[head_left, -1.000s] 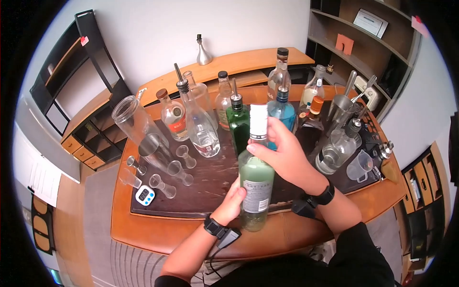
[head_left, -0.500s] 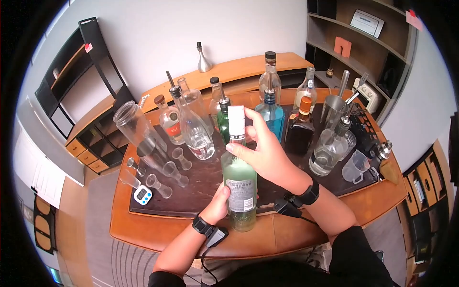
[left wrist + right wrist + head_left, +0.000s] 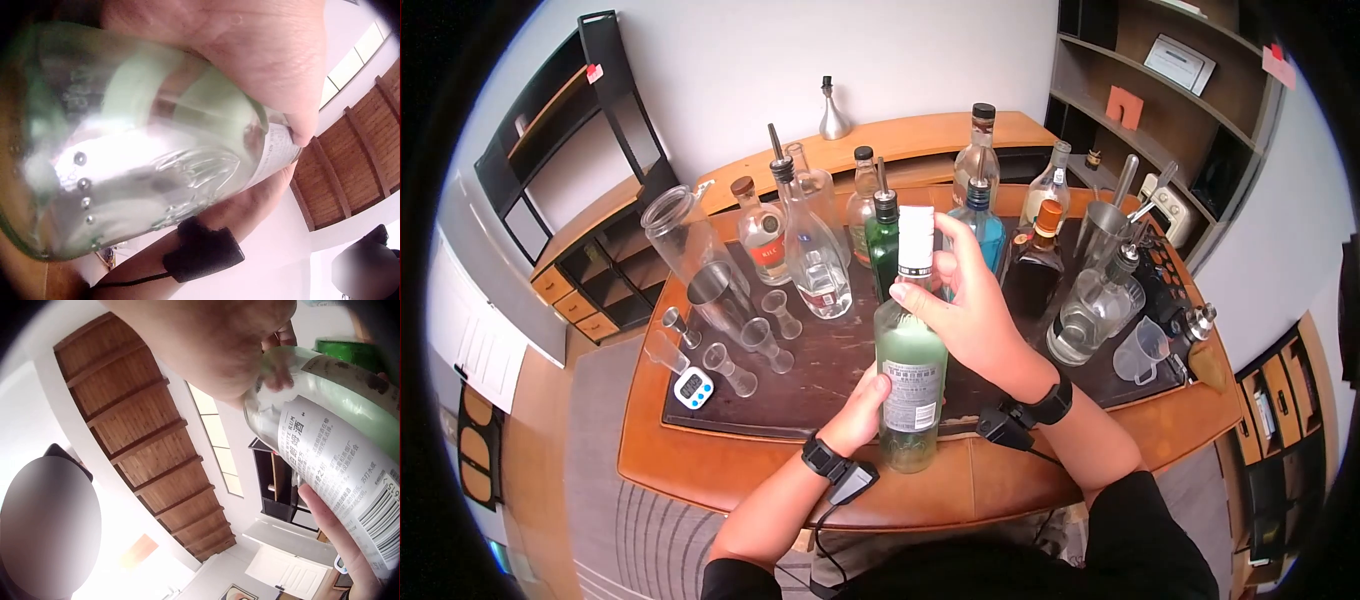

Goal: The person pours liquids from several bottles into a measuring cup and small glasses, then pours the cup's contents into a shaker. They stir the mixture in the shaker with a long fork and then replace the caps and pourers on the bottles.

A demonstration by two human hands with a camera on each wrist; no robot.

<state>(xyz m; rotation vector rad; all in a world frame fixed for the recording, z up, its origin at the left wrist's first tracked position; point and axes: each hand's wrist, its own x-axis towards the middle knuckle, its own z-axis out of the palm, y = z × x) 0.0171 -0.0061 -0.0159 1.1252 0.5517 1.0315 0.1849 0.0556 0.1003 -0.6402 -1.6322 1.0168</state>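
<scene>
A pale green glass bottle [image 3: 912, 345] with a white cap [image 3: 916, 240] is held upright over the table's near edge, its printed back label facing the person. Low on its left side, the left hand [image 3: 857, 408] grips the body, thumb beside the label. The right hand [image 3: 970, 300] holds the neck just under and beside the cap. In the left wrist view the bottle's base and embossed glass [image 3: 125, 156] fill much of the picture, the palm against it. The right wrist view shows the label [image 3: 344, 475] and the right hand [image 3: 219, 344] at the neck; its fingertips are partly hidden.
Behind the bottle stand a green bottle [image 3: 884, 245], a blue bottle [image 3: 980, 232] and a dark bottle [image 3: 1033, 265]. Several small glasses, a white timer [image 3: 693, 388] and a tall mixing glass [image 3: 685, 240] are at left. A clear bottle [image 3: 1080, 320] and a plastic jug [image 3: 1141, 352] stand at right.
Over the last second the bottle and both hands have shifted slightly left in the head view. Both hands keep their hold, and the cap remains on.
</scene>
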